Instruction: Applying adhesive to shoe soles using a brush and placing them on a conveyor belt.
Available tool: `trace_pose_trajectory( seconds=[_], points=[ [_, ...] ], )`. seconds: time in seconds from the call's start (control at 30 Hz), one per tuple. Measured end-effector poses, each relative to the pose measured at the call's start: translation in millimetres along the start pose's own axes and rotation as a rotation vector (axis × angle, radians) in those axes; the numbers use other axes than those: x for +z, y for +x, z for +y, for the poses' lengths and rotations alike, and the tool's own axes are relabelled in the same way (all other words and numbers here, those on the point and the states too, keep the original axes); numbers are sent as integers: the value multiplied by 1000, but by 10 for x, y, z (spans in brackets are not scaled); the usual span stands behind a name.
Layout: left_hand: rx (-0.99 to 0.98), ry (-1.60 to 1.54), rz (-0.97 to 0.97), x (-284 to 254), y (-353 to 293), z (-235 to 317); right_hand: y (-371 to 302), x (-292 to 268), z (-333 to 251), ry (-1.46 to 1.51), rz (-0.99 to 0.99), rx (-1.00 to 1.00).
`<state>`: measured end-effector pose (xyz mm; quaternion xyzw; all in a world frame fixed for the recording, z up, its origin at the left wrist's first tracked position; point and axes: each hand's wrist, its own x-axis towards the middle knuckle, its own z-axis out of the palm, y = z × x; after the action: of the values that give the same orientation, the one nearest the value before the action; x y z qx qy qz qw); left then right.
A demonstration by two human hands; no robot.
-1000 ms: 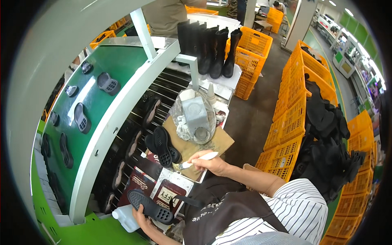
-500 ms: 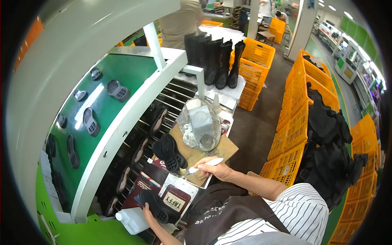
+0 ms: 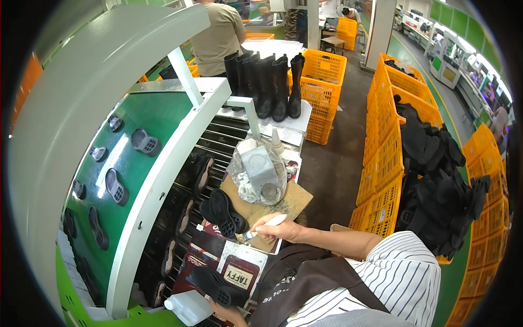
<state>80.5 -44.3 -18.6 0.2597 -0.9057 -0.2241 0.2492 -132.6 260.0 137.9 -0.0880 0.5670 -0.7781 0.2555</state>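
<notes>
My right hand (image 3: 278,230) is closed around a brush with a white handle (image 3: 277,219). Its bristles (image 3: 249,235) point down and left, close to the heel end of a pair of black shoe soles (image 3: 222,212) lying on a brown board (image 3: 294,196). Lower down, my left hand (image 3: 227,313) grips the near edge of another black shoe sole (image 3: 220,286), tread side showing. Most of that hand's fingers are hidden beneath the sole. Beside it stands a translucent white plastic jug (image 3: 188,307).
A bag-wrapped grey container (image 3: 261,166) sits on the board. At left, more soles lie on a green conveyor belt (image 3: 163,111), with shoes on a roller rack (image 3: 218,136). Black boots (image 3: 267,87) stand behind. Orange crates (image 3: 381,201) line the right. A person (image 3: 218,38) stands beyond.
The whole view has shifted a little. My right hand has tilted the brush handle more upright near the pair of soles. My left hand has slid along its sole toward the heel end.
</notes>
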Motion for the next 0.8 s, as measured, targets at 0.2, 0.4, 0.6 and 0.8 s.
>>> trace_pose_trajectory(
  seconds=[0.2, 0.4, 0.6, 0.8],
  points=[
    [311, -6, -56, -211, 12, 214, 21, 44, -61, -33, 6, 14],
    [-40, -79, -127, 86, -81, -186, 22, 30, -94, -47, -23, -24],
    [67, -34, -52, -35, -113, 37, -40, -33, -75, 45, -3, -41],
    [128, 13, 20, -36, -198, 30, -139, -44, -75, -6, 27, -52]
  ],
)
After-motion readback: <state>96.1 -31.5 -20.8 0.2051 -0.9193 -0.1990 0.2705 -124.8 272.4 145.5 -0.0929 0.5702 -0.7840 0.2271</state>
